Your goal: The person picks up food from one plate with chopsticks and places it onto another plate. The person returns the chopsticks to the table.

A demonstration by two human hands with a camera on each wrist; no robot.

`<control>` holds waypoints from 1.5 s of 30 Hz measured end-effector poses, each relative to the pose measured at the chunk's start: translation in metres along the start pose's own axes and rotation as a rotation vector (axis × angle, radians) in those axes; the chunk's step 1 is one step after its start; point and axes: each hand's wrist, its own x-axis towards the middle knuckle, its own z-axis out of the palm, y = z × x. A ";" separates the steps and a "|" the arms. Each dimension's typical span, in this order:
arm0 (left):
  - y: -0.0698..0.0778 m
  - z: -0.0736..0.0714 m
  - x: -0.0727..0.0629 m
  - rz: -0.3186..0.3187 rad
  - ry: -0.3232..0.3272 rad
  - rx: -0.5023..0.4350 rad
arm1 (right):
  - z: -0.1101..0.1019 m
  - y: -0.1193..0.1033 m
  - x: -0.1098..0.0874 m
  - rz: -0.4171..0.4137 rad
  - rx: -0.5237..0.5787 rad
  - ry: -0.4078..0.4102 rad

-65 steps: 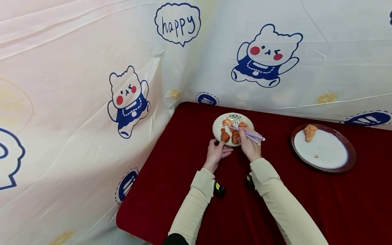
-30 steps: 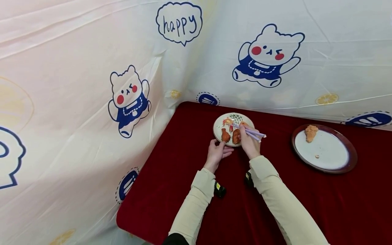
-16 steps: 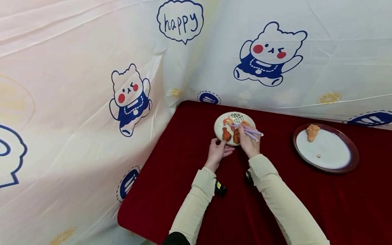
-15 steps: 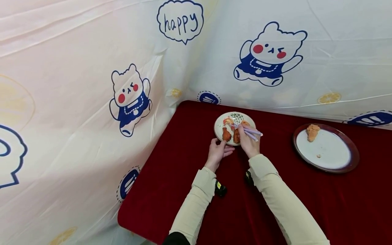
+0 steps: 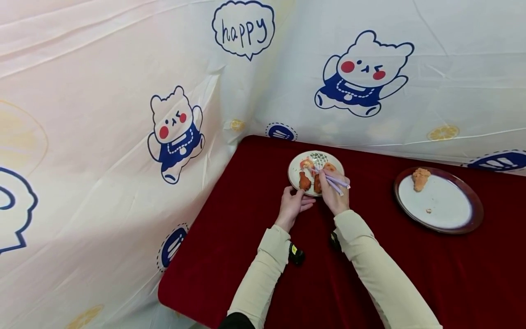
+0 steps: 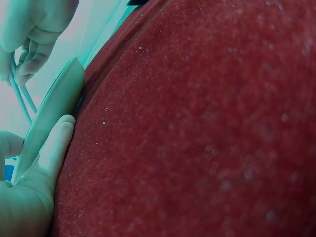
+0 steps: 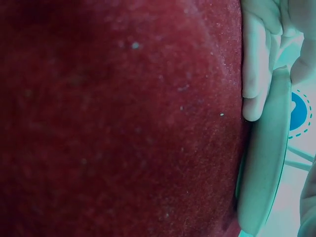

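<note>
In the head view, my left hand (image 5: 291, 204) holds the near rim of a small white plate (image 5: 294, 172), thumb at the rim. The left wrist view has its fingers (image 6: 55, 148) along the plate's outer underside, low by the cloth. My right hand (image 5: 337, 197) grips a pair of pale purple chopsticks (image 5: 338, 181), tips down over the middle of the plate. On the plate lie a browned chicken drumstick (image 5: 304, 182), another browned piece (image 5: 317, 184) partly behind the right hand, an orange piece (image 5: 329, 167) and red-and-white bits (image 5: 306, 164). Green leaf-like marks show at the back.
To the right stands a larger dark-rimmed plate (image 5: 476, 212) with a fried chicken piece (image 5: 420, 179) and a crumb (image 5: 428, 210). Dark red cloth (image 5: 230, 237) covers the table. A printed white curtain (image 5: 263, 91) hangs along its back and left edges.
The right hand has shifted the chopsticks slightly; their back ends sit a little lower and further left than half a second ago. The left hand keeps its place at the plate.
</note>
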 end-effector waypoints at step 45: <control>0.001 0.000 -0.003 -0.009 -0.011 0.007 | -0.052 -0.002 -0.016 0.275 0.254 0.174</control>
